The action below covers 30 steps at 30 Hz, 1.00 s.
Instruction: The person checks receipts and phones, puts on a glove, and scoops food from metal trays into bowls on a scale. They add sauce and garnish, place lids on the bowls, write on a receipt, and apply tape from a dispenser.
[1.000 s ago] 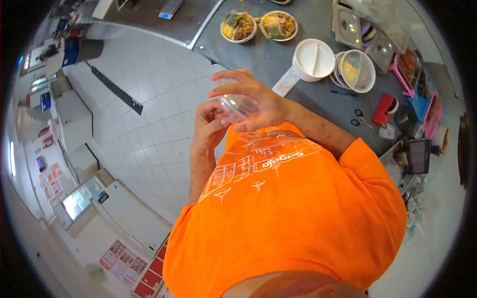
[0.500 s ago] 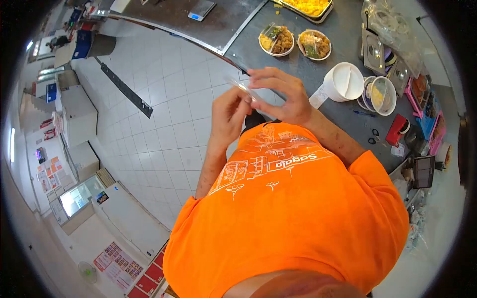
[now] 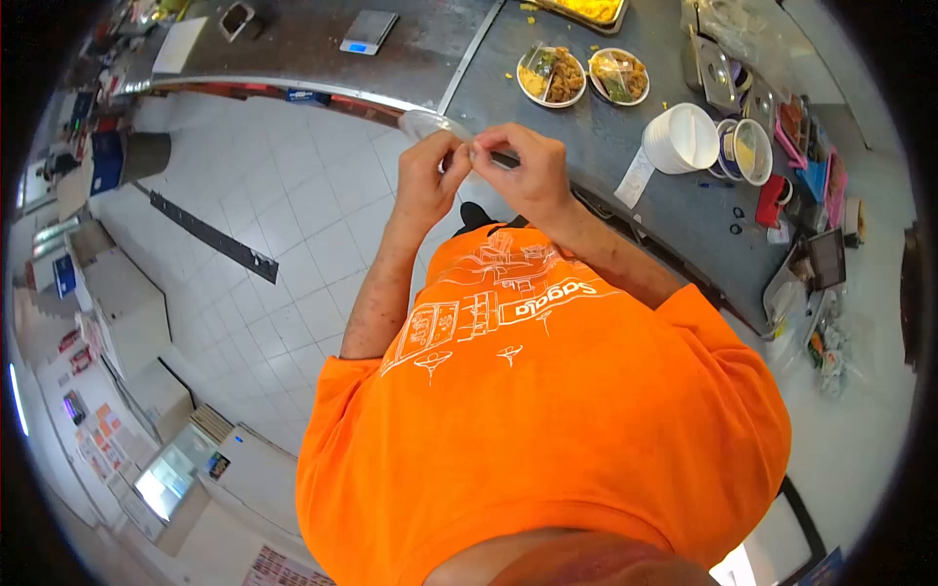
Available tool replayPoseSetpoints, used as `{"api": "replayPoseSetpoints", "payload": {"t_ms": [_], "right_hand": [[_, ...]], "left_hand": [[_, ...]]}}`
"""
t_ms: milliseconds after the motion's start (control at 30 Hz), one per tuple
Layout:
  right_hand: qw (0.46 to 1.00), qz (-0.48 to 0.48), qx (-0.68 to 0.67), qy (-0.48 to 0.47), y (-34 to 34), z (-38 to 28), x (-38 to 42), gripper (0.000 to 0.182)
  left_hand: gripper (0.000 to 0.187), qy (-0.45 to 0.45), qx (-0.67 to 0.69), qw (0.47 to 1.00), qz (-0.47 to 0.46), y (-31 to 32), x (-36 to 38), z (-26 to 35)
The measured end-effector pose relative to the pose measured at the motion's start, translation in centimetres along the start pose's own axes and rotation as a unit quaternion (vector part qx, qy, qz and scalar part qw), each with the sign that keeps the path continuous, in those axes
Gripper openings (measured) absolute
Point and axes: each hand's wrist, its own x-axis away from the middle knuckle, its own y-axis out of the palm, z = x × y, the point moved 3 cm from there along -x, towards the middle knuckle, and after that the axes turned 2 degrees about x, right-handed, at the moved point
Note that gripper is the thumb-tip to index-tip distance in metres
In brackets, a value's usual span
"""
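A clear plastic lid (image 3: pixel 430 123) is pinched at its near edge by my left hand (image 3: pixel 427 178), its round rim reaching out past the fingers. My right hand (image 3: pixel 528 174) meets the left at the fingertips, with thumb and index finger pressed together on the lid's edge. Beyond the hands, on the grey counter, stand two white bowls of food, a left one (image 3: pixel 553 77) and a right one (image 3: pixel 618 76). Both have a clear piece over part of the food.
White stacked bowls (image 3: pixel 681 140) stand on the counter at right, beside a paper slip (image 3: pixel 635 179) and a tub of clear lids (image 3: pixel 752 152). A metal tray of yellow food (image 3: pixel 596 10) lies at the back. A scale (image 3: pixel 369 32) sits on the dark table.
My right hand has closed its fingers and come against the left one. The lid now shows broader and flatter. The view has shifted, with more of the dark table showing.
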Motion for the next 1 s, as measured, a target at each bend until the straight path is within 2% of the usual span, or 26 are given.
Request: {"api": "replayPoseSetpoints", "payload": {"t_ms": [67, 133, 167, 233, 267, 300, 333, 367, 433, 500, 533, 600, 667, 700, 733, 800, 933, 1000], "right_hand": [[0.998, 0.019, 0.054, 0.010, -1.1, 1.0, 0.4, 0.016], [0.968, 0.001, -0.010, 0.252, -2.6, 4.1, 0.7, 0.025], [0.967, 0.009, -0.003, 0.254, -3.2, 4.5, 1.0, 0.025], [0.967, -0.027, -0.117, 0.227, -3.7, 4.4, 2.0, 0.033], [0.970, -0.033, -0.154, 0.185, -3.8, 3.8, 2.2, 0.032], [0.971, -0.030, -0.149, 0.185, -4.1, 3.7, 2.2, 0.032], [0.985, -0.026, -0.081, 0.149, -4.3, 3.6, 2.2, 0.032], [0.993, -0.024, -0.013, 0.112, -4.6, 3.5, 2.1, 0.032], [0.993, -0.019, -0.004, 0.116, -5.1, 4.0, 2.0, 0.025], [0.987, 0.027, 0.016, 0.155, -5.9, 4.7, 1.9, 0.014], [0.988, 0.029, 0.019, 0.154, -6.5, 4.8, 1.7, 0.014], [0.973, -0.093, 0.152, 0.148, -7.3, 4.9, 1.4, 0.010], [0.966, -0.121, 0.174, 0.145, -8.0, 5.5, 1.8, 0.012], [0.959, -0.154, 0.192, 0.139, -8.2, 6.0, 1.8, 0.015], [0.959, -0.151, 0.195, 0.137, -8.3, 6.5, 1.8, 0.015], [0.972, -0.117, 0.063, 0.194, -8.5, 7.3, 2.1, 0.016], [0.968, -0.073, 0.074, 0.228, -9.2, 6.9, 2.0, 0.017], [0.959, -0.006, 0.181, 0.216, -9.3, 6.6, 1.8, 0.017]], "left_hand": [[0.012, -0.010, 0.002, 0.999, -0.038, 0.9, -0.7, -0.5], [0.012, -0.003, 0.043, 0.995, -0.088, 1.6, -1.4, -1.1], [0.012, 0.000, 0.075, 0.989, -0.128, 2.2, -1.8, -1.5], [0.015, -0.009, 0.062, 0.986, -0.154, 3.3, -2.6, -1.9], [0.016, -0.030, 0.117, 0.973, -0.194, 4.0, -3.1, -1.9], [0.017, -0.052, 0.172, 0.956, -0.234, 4.9, -3.5, -1.8], [0.014, -0.072, 0.240, 0.937, -0.244, 5.8, -3.7, -2.0], [0.014, -0.070, 0.242, 0.936, -0.245, 6.3, -4.1, -2.1], [0.015, -0.057, 0.178, 0.943, -0.277, 7.1, -5.0, -2.3], [0.014, -0.046, 0.168, 0.941, -0.289, 7.7, -5.6, -1.5], [0.014, -0.037, 0.159, 0.940, -0.300, 8.1, -5.8, -1.1], [0.013, -0.004, 0.160, 0.939, -0.305, 9.1, -5.9, -1.3], [0.013, 0.031, 0.161, 0.935, -0.314, 10.1, -5.8, -1.4], [0.014, 0.043, 0.093, 0.944, -0.313, 10.5, -5.8, -1.4], [0.014, 0.052, 0.025, 0.949, -0.309, 10.9, -5.9, -1.5], [0.015, 0.054, 0.046, 0.951, -0.300, 11.6, -6.1, -1.5], [0.017, 0.074, 0.081, 0.955, -0.275, 12.2, -6.5, -1.2], [0.017, 0.071, 0.088, 0.961, -0.253, 12.0, -6.1, -1.5]]}}
